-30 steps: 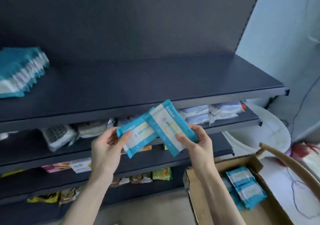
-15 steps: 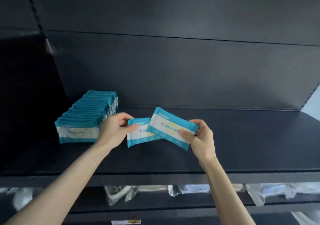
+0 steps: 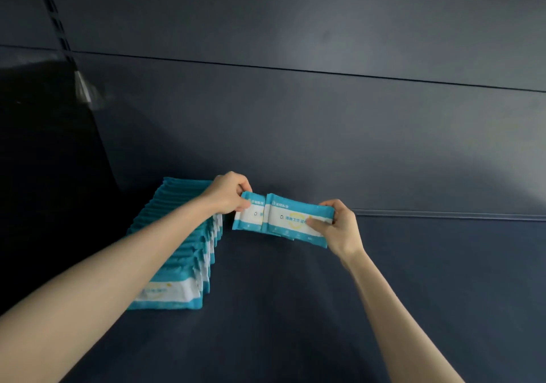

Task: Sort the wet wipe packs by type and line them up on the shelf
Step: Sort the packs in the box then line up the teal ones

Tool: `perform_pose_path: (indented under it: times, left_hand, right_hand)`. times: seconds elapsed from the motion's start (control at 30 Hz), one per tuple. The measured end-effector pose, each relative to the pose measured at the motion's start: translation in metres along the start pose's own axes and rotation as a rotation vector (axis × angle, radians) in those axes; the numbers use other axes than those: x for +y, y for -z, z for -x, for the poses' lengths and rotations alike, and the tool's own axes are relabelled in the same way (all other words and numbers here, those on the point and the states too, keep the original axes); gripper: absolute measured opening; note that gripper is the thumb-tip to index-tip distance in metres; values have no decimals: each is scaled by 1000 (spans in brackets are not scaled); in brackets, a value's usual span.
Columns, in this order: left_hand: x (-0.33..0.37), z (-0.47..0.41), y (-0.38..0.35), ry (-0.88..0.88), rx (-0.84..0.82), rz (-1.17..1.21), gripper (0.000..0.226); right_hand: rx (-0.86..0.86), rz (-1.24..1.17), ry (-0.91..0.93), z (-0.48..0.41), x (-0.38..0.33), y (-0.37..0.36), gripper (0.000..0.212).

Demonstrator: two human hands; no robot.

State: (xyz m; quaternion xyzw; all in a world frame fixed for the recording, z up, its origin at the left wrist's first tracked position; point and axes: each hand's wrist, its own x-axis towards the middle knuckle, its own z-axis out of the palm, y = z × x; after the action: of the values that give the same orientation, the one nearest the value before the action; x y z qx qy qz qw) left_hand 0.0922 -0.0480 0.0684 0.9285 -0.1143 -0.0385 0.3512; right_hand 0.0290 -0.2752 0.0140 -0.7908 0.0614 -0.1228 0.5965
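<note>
Two bare forearms reach in from the lower edge over the dark shelf (image 3: 295, 317). On its left part stands a row of packs (image 3: 180, 267), teal and white, set on edge one behind another and running from the front towards the back, partly hidden by the left forearm. Beyond the far end of that row, the left hand (image 3: 229, 195) pinches the left pack (image 3: 249, 215) by its upper left corner, fingers curled over the top edge. The right hand (image 3: 339, 229) grips the right pack (image 3: 292, 220) at its right end, thumb on the printed face. The right pack overlaps the left pack's right end. Both are held upright near the shelf's rear; whether they touch it cannot be told. Behind them rises the dark back panel (image 3: 295, 134).
</note>
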Motion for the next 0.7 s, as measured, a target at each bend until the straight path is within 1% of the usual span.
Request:
perform_pose_path:
  times: [0.1,0.2,0.3,0.4,0.53,0.63,0.7]
  left_hand:
    - [-2,-17,7,16,-96,-66,31]
    - [-2,-28,10,17,-130,-123,41]
    - [-3,-36,5,-5,-90,-156,42]
    - [-9,-42,-2,-29,-31,-201,36]
    - [-15,-48,-5,-75,40,-272,27]
    - [-14,-47,-4,-131,81,-379,27]
    - [-12,-47,-3,-171,108,-459,31]
  right_hand:
    - [-34,84,30,-24,1,-14,31]
    - [-38,188,63,-41,4,-29,29]
    - [-75,152,51,-52,8,-43,29]
    - [-73,122,73,-59,10,-51,30]
    - [-31,121,111,-63,14,-57,43]
    - [-28,191,172,-64,12,-59,53]
    - [-20,281,197,-65,11,-60,48]
